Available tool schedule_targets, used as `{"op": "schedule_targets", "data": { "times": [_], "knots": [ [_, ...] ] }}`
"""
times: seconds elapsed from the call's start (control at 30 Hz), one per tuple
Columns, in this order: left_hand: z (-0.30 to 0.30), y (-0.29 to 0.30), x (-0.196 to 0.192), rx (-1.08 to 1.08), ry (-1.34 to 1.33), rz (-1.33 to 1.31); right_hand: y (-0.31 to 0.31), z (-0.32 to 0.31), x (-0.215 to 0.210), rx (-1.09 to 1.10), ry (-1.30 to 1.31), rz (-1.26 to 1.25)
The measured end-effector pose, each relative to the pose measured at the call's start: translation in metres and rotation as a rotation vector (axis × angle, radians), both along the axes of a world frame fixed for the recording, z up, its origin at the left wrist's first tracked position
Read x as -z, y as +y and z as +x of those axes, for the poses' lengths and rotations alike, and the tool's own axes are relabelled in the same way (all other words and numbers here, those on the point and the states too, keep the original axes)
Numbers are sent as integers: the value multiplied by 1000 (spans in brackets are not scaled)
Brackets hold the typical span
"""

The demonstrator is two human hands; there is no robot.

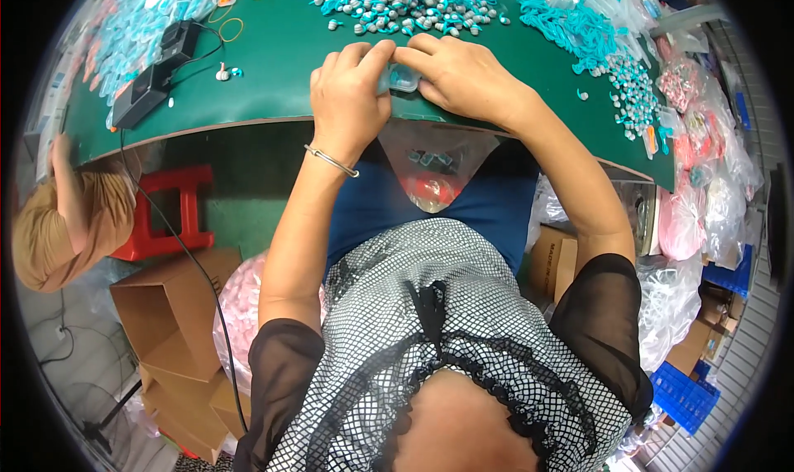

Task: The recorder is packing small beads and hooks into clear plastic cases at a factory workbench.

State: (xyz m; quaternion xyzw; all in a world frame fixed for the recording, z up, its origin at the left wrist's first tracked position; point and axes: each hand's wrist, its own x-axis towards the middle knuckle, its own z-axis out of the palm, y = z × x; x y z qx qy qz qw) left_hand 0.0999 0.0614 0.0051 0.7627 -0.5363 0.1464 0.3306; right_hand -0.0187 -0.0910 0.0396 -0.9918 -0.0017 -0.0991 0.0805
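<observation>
green table [281, 50] | left hand [347, 91], right hand [459, 75] together pinching clear case [404, 78] | teal pile [405, 4] behind

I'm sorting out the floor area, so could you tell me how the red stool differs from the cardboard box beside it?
The red stool is bright plastic with open legs and stands under the green table; the cardboard box is brown, closed-sided, with flaps open, and sits nearer the person. Both rest on the floor, left of the person.

Both hands cover most of the small clear plastic case [404, 78], so its contents cannot be told. The heap of small grey and teal pieces [405, 4] on the green tabletop [273, 75] is cut off by the top edge, each piece too small to identify.
</observation>
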Motion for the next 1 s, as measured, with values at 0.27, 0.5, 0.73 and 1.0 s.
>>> {"op": "schedule_targets", "data": {
  "times": [0.27,0.5,0.73,1.0],
  "knots": [
    [-59,6,-6,380,539,-266,27,-75,-1,80,-256,554],
    [-80,0,145,483,1260,515,15,-134,145,373,250,1098],
    [-79,-32,217,503,320,484,3,-102,325,412,261,524],
    [-80,-37,196,421,331,574,25,-83,329,934,329,412]
  ]
}}
